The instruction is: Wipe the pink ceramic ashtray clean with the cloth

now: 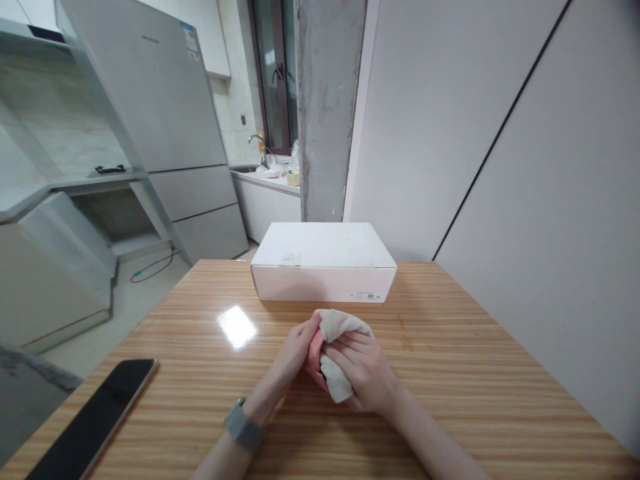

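Observation:
A pink object [314,357], whose kind I cannot make out, is gripped on its left side by my left hand [301,339], thumb near its upper edge. Over its right side lies a pale grey cloth [338,385], bunched and folded. My right hand [369,372] presses the cloth against the pink object, fingers together and pointing left. Cloth and fingers hide most of the pink object. Both hands are close together above the middle of the wooden table [430,413], and a grey-banded watch [244,425] is on the left wrist.
Beyond my hands stands a closed white box [323,283] on the table. A dark-screened phone or tablet [97,420] lies at the near left edge. Farther back are a fridge [150,93], a sink tap [263,150] and a concrete pillar [327,107]; a white wall [550,200] flanks the right.

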Motion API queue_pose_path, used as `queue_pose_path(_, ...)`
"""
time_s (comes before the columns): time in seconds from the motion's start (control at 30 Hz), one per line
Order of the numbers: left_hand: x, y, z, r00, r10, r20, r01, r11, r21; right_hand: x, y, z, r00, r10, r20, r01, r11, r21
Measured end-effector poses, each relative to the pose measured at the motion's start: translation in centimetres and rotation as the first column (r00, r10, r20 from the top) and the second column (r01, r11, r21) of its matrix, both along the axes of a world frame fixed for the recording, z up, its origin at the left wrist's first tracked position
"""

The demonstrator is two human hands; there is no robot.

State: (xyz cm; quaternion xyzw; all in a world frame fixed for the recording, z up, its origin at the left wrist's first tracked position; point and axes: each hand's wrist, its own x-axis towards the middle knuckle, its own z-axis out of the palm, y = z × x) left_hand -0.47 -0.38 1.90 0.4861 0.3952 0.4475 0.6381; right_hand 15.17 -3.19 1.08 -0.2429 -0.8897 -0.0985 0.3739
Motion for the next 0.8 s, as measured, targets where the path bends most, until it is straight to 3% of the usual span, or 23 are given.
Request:
queue_pose_path(0.2, 1.1, -1.0, -0.6, 0.969, 0.056, 0.242, -0.039, 0.996, -0.074, 0.5, 0.3, 0.6, 0.996, -0.078, -0.044, 0.078, 0.997, 0.016)
queue_pose_path(0.37, 1.4, -1.2, -1.3, 0.891, -0.017, 0.454, 0.130, 0.967, -0.218, 1.5, 0.3, 1.1, 0.991, -0.117, -0.064, 0.120, 0.992, 0.041)
queue_pose_path(0.5, 1.0, -0.9, -1.2, 0.914, 0.015, 0.406, 0.087, 0.969, -0.232, 1.4, 0.2, 0.8, 0.999, -0.023, -0.039, 0.024, 1.000, 0.015)
queue_pose_path(0.67, 1.0, -0.5, -0.5, 0.980, 0.074, 0.186, -0.062, 0.996, -0.066, 0.5, 0.3, 0.2, 1.000, 0.013, -0.022, -0.012, 1.000, 0.024)
queue_pose_path(0.8, 1.2, -1.0, -0.6, 0.970, 0.038, 0.241, -0.023, 0.998, -0.066, 0.9, 0.5, 0.2, 0.999, -0.037, -0.010, 0.037, 0.998, 0.046)
